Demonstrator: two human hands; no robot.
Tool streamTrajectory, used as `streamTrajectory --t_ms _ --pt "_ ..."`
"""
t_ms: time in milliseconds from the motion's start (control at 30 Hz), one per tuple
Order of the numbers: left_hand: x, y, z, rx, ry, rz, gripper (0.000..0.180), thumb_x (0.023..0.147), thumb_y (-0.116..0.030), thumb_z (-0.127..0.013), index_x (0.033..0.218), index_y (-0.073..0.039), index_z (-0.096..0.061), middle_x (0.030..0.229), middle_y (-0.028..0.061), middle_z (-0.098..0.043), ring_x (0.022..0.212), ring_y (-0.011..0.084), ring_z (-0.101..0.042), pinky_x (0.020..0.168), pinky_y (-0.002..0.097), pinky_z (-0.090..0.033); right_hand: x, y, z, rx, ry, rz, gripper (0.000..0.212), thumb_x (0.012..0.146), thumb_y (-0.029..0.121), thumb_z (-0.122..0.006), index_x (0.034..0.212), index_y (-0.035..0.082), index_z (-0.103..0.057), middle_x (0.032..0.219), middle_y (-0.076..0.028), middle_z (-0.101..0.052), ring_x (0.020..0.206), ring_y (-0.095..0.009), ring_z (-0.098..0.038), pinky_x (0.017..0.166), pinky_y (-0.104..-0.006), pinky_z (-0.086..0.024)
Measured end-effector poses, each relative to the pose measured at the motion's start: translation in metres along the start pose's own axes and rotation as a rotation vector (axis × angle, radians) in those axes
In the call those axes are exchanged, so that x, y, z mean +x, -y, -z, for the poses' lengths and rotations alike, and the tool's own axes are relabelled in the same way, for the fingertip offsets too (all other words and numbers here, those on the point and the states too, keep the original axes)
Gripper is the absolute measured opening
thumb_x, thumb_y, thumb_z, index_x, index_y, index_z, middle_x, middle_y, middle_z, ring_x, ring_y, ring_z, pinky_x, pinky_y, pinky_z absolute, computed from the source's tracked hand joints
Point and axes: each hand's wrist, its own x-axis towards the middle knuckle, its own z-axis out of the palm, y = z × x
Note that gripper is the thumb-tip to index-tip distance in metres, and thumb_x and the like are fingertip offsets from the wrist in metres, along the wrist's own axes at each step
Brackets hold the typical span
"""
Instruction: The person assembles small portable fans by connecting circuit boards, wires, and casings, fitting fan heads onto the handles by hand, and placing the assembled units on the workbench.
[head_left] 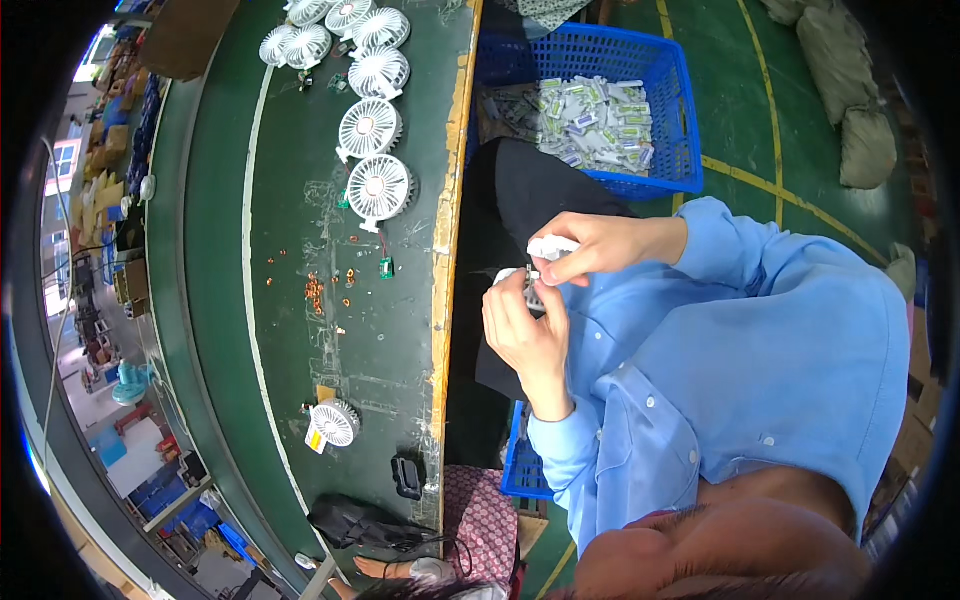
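Note:
Both my hands come together beside the table edge, over my lap. My left hand (526,335), the lower one in the picture, is closed around a small white fan (535,299), mostly covered by the fingers. Above it, my right hand (598,247) grips a white plastic piece (552,246), its fingertips meeting those of the left at the fan. What lies between the fingertips is too small to make out. Nearest on the table is a green circuit board (386,268), wired to a white fan head (380,188).
Several white fan heads (369,128) line the green table (400,340). Small copper-coloured rings (314,294) lie scattered mid-table. Toward the bottom are another fan (334,423), a black case (408,476) and a black bag (360,522). A blue basket (686,120) holds many small white labelled pieces.

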Motion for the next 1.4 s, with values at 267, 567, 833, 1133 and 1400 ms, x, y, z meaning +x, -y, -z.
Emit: streamTrajectory --t_ms 267,567,833,1133,1400 --pt "-0.007 0.003 -0.008 -0.049 -0.084 -0.196 0.031 0.071 0.009 -0.077 0.100 0.000 -0.072 0.101 0.0136 -0.071 0.088 0.0277 -0.070 0.077 0.0359 -0.058 -0.006 0.001 0.003 -0.105 0.038 0.027 0.017 0.091 0.018 -0.062 0.094 0.001 -0.063 0.071 -0.003 -0.060 0.063 -0.011 -0.058 0.057 -0.0267 -0.044" --pt "-0.001 -0.016 -0.007 -0.148 -0.054 -0.079 0.020 0.075 0.009 -0.073 0.093 0.000 -0.074 0.086 0.0129 -0.073 0.076 0.0252 -0.072 0.070 0.0321 -0.058 -0.026 0.004 0.031 0.001 0.302 -0.025 0.015 0.087 0.017 -0.064 0.089 0.002 -0.061 0.070 -0.002 -0.059 0.060 -0.009 -0.055 0.053 -0.0255 -0.042" --pt "0.027 -0.034 -0.006 -0.262 0.022 0.052 0.018 0.079 0.012 -0.069 0.095 0.003 -0.072 0.090 0.0154 -0.073 0.083 0.0250 -0.071 0.075 0.0317 -0.056 -0.085 -0.009 0.135 0.084 -0.043 -0.212 0.029 0.077 0.022 -0.077 0.090 0.002 -0.060 0.067 -0.003 -0.059 0.058 -0.010 -0.059 0.055 -0.0249 -0.046" --pt "0.079 -0.047 -0.068 -0.457 -0.001 -0.069 0.023 0.078 0.014 -0.069 0.098 0.002 -0.069 0.095 0.0158 -0.072 0.086 0.0250 -0.070 0.077 0.0314 -0.056 -0.068 -0.048 0.143 -0.693 -0.417 0.096 0.095 0.071 0.028 -0.085 0.148 0.001 -0.035 0.146 -0.017 -0.046 0.138 -0.029 -0.041 0.115 -0.0397 -0.033" --pt "0.110 -0.049 -0.063 -0.465 -0.047 -0.202 0.020 0.079 0.015 -0.067 0.097 0.004 -0.067 0.095 0.0188 -0.070 0.086 0.0281 -0.069 0.077 0.0355 -0.058 -0.013 -0.016 0.066 0.077 -0.249 0.389 0.060 0.078 0.006 -0.081 0.130 0.004 -0.051 0.115 -0.006 -0.063 0.113 -0.015 -0.059 0.099 -0.0336 -0.046"
